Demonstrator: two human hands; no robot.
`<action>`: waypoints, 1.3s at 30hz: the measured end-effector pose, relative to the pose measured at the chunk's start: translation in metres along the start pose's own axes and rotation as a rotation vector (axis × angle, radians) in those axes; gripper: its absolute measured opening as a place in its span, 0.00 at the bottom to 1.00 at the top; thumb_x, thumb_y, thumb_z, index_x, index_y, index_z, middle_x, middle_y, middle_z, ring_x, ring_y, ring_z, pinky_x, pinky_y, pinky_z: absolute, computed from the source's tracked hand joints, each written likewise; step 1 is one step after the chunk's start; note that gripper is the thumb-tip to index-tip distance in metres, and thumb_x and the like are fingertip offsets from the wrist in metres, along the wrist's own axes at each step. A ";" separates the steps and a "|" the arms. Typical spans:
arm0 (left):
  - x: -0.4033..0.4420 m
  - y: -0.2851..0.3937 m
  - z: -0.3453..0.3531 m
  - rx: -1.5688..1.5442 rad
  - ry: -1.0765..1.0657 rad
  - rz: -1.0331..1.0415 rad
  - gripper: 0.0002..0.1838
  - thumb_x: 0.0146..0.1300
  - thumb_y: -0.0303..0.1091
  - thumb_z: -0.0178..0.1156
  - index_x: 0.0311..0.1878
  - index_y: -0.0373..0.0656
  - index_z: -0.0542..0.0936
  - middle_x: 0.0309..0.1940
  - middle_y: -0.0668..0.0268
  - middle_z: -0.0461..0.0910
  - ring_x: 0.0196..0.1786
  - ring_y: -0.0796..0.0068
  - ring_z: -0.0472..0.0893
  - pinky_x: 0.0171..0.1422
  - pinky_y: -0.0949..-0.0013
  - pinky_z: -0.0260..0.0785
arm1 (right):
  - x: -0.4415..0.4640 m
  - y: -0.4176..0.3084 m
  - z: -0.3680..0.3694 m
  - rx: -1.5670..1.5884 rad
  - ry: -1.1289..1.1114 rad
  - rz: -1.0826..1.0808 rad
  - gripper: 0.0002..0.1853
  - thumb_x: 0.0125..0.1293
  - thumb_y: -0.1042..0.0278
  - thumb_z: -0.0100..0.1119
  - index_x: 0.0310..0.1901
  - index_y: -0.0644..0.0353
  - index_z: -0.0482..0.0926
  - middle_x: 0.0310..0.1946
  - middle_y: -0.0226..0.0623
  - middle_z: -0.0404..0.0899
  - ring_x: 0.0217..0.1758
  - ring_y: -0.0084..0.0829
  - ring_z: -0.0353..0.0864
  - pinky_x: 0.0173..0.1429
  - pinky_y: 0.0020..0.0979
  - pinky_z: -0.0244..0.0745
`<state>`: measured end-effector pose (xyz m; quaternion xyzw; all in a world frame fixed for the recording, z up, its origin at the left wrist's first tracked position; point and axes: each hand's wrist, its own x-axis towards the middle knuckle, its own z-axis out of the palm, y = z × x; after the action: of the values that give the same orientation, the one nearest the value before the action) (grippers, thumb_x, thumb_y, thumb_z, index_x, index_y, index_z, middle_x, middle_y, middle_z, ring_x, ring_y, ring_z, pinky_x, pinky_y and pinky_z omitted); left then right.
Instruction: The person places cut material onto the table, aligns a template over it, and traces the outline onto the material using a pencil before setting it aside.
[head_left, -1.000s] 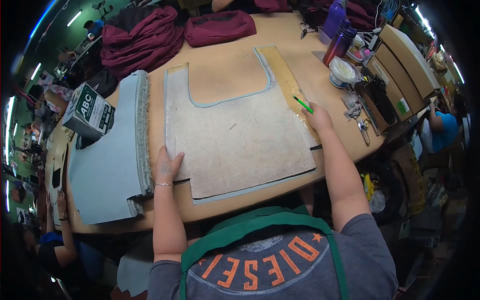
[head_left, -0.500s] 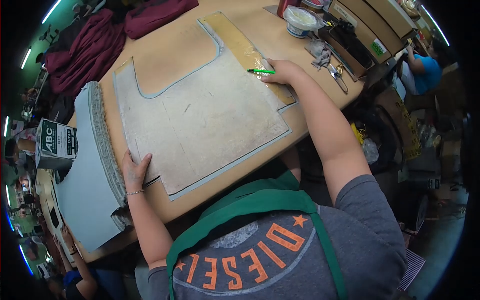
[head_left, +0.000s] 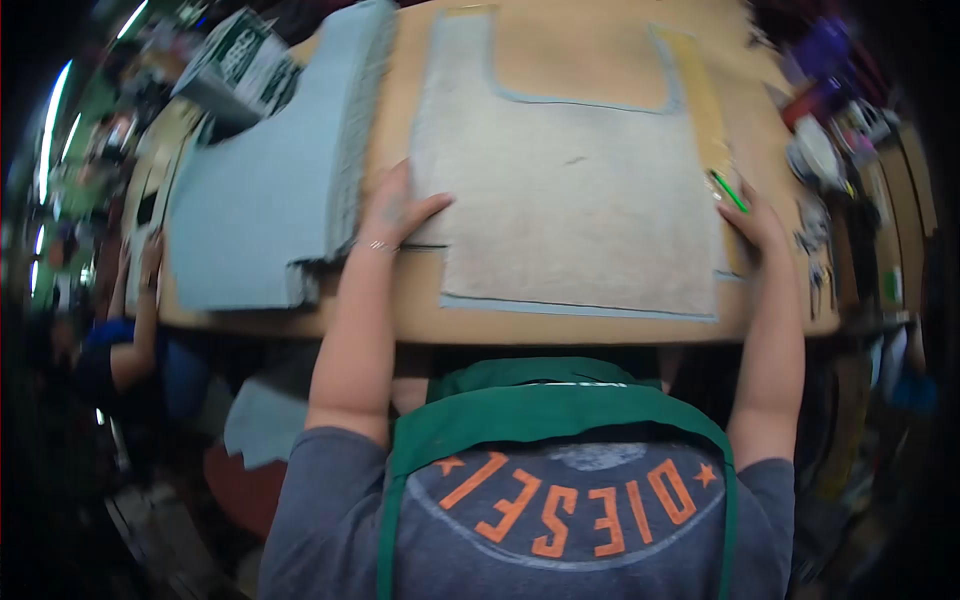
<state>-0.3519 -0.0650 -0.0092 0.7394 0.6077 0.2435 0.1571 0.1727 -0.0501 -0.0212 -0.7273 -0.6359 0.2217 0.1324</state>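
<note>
On the table lies a worn, off-white pattern template (head_left: 580, 200) with a deep cut-out at its far side and a yellow, shiny strip (head_left: 703, 110) down its right. Light blue material (head_left: 580, 309) peeks out from under its edges. My left hand (head_left: 400, 208) rests at the template's left edge, thumb spread onto it and fingers pointing away. At the right edge, my right hand (head_left: 755, 218) holds a thin green pencil (head_left: 730, 192) while lying against the yellow strip. The fingertips of my right hand are blurred.
Left of the template lies a stack of light blue cut pieces (head_left: 265, 190), with a white and green box (head_left: 240, 70) at its far left. Scissors (head_left: 820, 275) and a white tub (head_left: 815, 155) stand along the right. A co-worker's arm (head_left: 146, 300) shows at far left.
My view has swung left and straightened, so the table, template and stack appear shifted and turned. Both hands keep their places at the template's edges, and the green pencil remains in my right hand.
</note>
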 end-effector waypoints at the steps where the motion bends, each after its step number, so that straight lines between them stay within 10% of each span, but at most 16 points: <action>1: -0.003 0.005 -0.002 0.034 0.005 -0.043 0.34 0.37 0.46 0.69 0.45 0.31 0.70 0.39 0.46 0.73 0.44 0.50 0.71 0.51 0.63 0.64 | 0.005 0.007 0.003 0.019 0.001 -0.036 0.45 0.43 0.51 0.66 0.61 0.65 0.57 0.55 0.53 0.65 0.60 0.42 0.64 0.62 0.32 0.57; 11: -0.008 0.013 -0.009 0.015 -0.054 -0.213 0.42 0.38 0.47 0.68 0.55 0.32 0.66 0.41 0.46 0.70 0.48 0.53 0.69 0.55 0.66 0.61 | -0.001 -0.003 -0.001 0.066 -0.028 0.032 0.43 0.47 0.54 0.65 0.62 0.63 0.56 0.55 0.52 0.66 0.59 0.41 0.66 0.60 0.31 0.59; 18: -0.009 0.007 -0.003 -0.047 0.032 0.047 0.33 0.39 0.39 0.69 0.49 0.34 0.69 0.42 0.49 0.72 0.46 0.51 0.68 0.54 0.61 0.61 | -0.020 -0.036 -0.007 -0.053 0.018 0.130 0.43 0.45 0.53 0.65 0.60 0.67 0.58 0.56 0.53 0.64 0.60 0.41 0.63 0.63 0.34 0.57; 28: -0.006 -0.002 -0.004 0.071 -0.059 -0.057 0.41 0.41 0.43 0.67 0.55 0.28 0.64 0.41 0.45 0.69 0.47 0.52 0.69 0.55 0.62 0.60 | -0.052 -0.050 0.025 -0.079 0.488 0.170 0.26 0.45 0.47 0.64 0.38 0.61 0.73 0.34 0.49 0.72 0.39 0.47 0.74 0.43 0.38 0.70; 39: -0.005 -0.005 -0.003 0.036 -0.077 -0.087 0.40 0.40 0.42 0.68 0.56 0.31 0.64 0.41 0.48 0.69 0.47 0.54 0.69 0.55 0.62 0.60 | -0.053 -0.050 0.015 -0.002 0.363 0.219 0.26 0.45 0.49 0.65 0.39 0.60 0.72 0.36 0.48 0.71 0.40 0.45 0.74 0.44 0.38 0.70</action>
<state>-0.3581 -0.0695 -0.0098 0.7237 0.6371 0.1968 0.1778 0.1170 -0.0957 -0.0027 -0.8204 -0.5189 0.0994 0.2189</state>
